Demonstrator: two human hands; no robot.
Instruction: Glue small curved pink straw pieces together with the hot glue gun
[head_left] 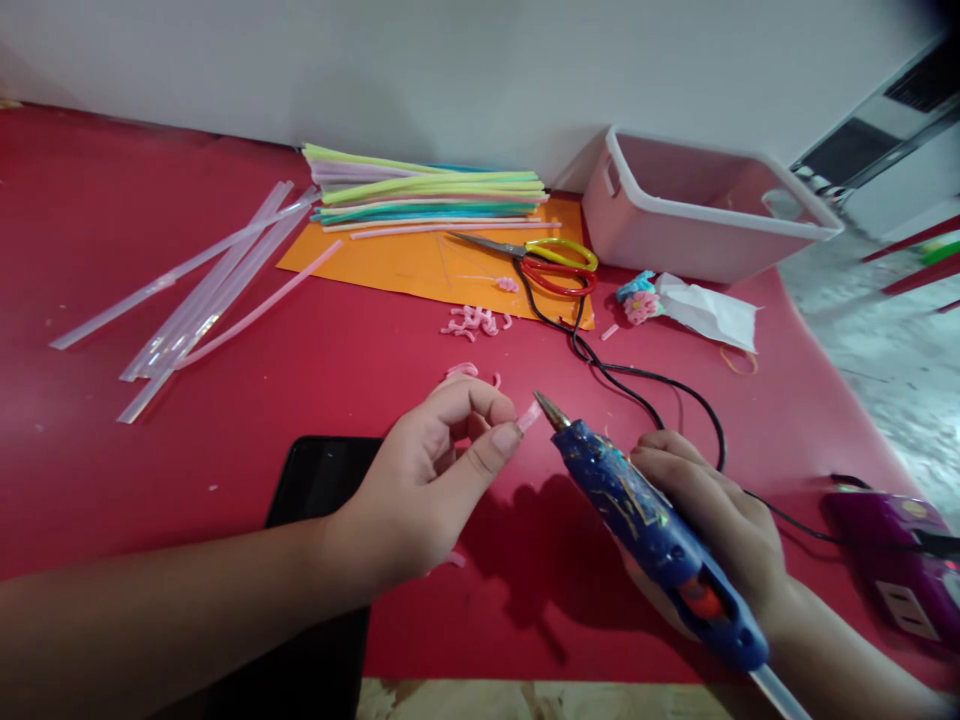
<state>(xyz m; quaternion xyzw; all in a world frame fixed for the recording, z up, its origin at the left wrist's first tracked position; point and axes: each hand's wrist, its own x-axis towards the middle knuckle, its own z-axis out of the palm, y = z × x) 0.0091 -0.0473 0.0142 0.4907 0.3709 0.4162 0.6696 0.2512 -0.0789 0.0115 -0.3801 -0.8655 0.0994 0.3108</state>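
My left hand (442,460) pinches a short pink piece of pipe cleaner (529,416) between thumb and forefinger. A blue hot glue gun (622,490) is gripped in my right hand (712,510), its metal nozzle close to the free end of the pink piece. Whether the nozzle touches it I cannot tell. A clear glue stick (776,692) sticks out of the gun's rear. Beyond my left hand lies a small heap of curled pink pieces (474,321), with a few more partly hidden by my fingers.
Yellow-and-red-handled scissors (559,262) and bundled pipe cleaners (427,190) lie on orange card (390,262). Glue sticks (217,280) lie left, a pink bin (697,215) back right. A black cord (637,372) crosses near a purple power strip (892,560). A black phone (322,480) is under my left arm.
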